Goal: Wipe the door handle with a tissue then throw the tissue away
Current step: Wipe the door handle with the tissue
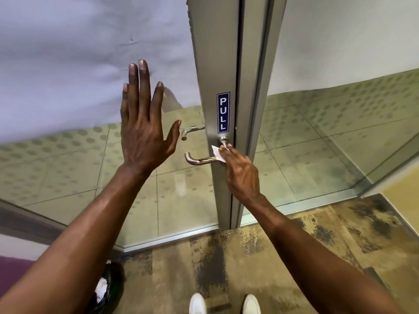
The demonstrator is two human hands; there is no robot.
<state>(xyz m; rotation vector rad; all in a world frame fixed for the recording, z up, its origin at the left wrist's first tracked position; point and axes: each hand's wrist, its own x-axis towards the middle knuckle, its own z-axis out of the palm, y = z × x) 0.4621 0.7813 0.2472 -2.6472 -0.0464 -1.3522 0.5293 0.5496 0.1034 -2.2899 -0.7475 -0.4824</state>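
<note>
A chrome lever door handle [196, 160] sticks out to the left from the metal door stile [215, 64], under a blue PULL sticker [223, 112]. My right hand [241, 172] pinches a small white tissue [218, 154] against the handle's inner end, near the stile. Flat against the glass door panel to the left of the stile rests my left hand [145, 130], fingers spread and holding nothing. A second handle [191, 130] shows through the glass on the far side.
A black-lined bin [106, 288] with white paper in it stands on the floor at lower left, beside my left forearm. A fixed glass panel [340, 132] fills the right. My white shoes [224, 304] stand on patterned carpet before the threshold.
</note>
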